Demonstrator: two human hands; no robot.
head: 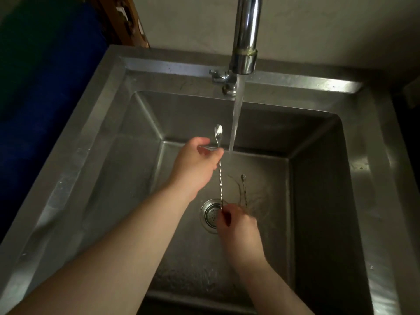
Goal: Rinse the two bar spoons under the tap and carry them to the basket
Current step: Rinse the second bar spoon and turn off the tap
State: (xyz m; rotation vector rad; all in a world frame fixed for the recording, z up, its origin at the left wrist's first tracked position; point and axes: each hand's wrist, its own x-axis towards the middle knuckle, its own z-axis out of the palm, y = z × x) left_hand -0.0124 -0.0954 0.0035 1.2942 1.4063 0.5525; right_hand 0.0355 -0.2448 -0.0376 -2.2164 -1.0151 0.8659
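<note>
A long twisted bar spoon (220,178) stands nearly upright over the sink, its bowl at the top just left of the water stream (236,114). My left hand (195,164) pinches it near the bowl, and my right hand (236,226) grips its lower end above the drain. A second bar spoon (243,189) lies on the sink floor to the right, its rounded tip pointing away from me, blurred by flowing water. The chrome tap (246,35) runs from above. No basket is in view.
The deep steel sink (127,71) has a wide rim all round and a round drain strainer (210,215) in the middle. A blue object (45,87) stands to the left, with a wooden piece (127,21) behind it.
</note>
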